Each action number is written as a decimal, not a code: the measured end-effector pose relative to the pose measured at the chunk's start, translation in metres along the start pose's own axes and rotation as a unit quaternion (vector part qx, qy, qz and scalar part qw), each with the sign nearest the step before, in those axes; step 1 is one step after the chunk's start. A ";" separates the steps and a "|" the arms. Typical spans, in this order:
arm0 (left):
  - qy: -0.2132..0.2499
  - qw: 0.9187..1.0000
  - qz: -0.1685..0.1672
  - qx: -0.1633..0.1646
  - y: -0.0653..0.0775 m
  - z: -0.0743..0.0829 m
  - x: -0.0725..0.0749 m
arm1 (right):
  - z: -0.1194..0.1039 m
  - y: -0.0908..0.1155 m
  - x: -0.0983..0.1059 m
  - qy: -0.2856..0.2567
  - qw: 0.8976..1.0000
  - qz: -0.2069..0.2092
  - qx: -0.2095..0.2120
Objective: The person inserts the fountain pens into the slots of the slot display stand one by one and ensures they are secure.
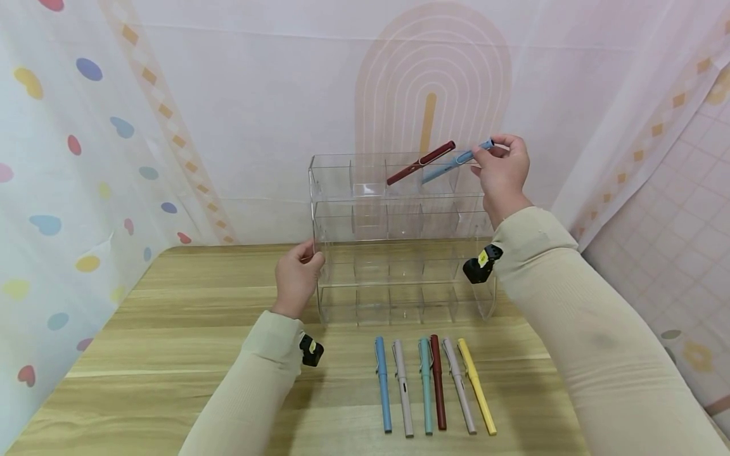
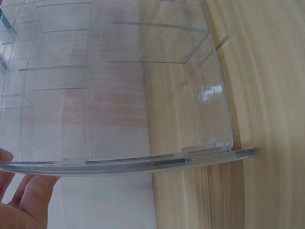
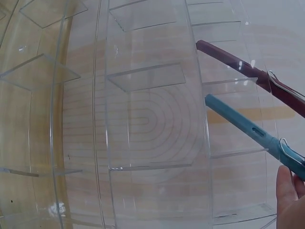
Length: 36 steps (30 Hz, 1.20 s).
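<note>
A transparent acrylic rack (image 1: 371,241) with several tiers of compartments stands upright on the table. My right hand (image 1: 504,171) pinches a light blue pen (image 1: 450,167) by its capped upper end. That pen slants down to the left, its lower end inside a top-tier compartment, as the right wrist view also shows for the blue pen (image 3: 243,125). A dark red pen (image 1: 421,163) leans in the top tier just left of it. My left hand (image 1: 298,277) holds the rack's left side panel, with thumb and fingers on either face of the panel (image 2: 128,165) in the left wrist view.
In front of the rack several pens lie side by side on the wooden table (image 1: 171,354): a blue pen (image 1: 383,386), two grey ones, a teal pen (image 1: 426,387), a dark red pen (image 1: 438,383) and a yellow pen (image 1: 478,387). A patterned curtain (image 1: 256,95) hangs behind.
</note>
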<state>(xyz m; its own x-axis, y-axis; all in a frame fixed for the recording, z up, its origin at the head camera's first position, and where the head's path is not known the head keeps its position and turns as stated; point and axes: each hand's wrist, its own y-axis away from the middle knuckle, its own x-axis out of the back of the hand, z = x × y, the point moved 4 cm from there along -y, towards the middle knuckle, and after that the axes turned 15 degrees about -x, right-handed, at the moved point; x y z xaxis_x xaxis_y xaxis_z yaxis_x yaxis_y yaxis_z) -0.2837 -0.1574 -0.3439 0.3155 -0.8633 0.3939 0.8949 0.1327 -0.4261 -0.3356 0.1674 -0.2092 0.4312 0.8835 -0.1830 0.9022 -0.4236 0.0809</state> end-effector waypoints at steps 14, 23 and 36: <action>0.004 1.000 -0.006 0.006 -0.001 -0.001 -0.002 | 0.000 0.009 0.027 -0.037 0.999 0.017 0.003; 0.008 1.000 -0.005 0.003 -0.001 -0.001 0.002 | 0.013 0.023 0.053 -0.036 0.999 0.004 0.017; 0.000 1.000 -0.006 -0.002 -0.003 -0.004 0.004 | 0.066 0.050 0.072 0.060 0.997 -0.044 -0.002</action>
<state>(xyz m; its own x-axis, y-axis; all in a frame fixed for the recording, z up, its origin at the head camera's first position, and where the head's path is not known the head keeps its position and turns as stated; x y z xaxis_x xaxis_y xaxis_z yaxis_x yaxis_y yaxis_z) -0.2862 -0.1632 -0.3444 0.3046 -0.8649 0.3989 0.8972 0.1200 -0.4251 -0.2601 0.1964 -0.2830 0.3484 0.9346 -0.0711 0.9363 -0.3434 0.0737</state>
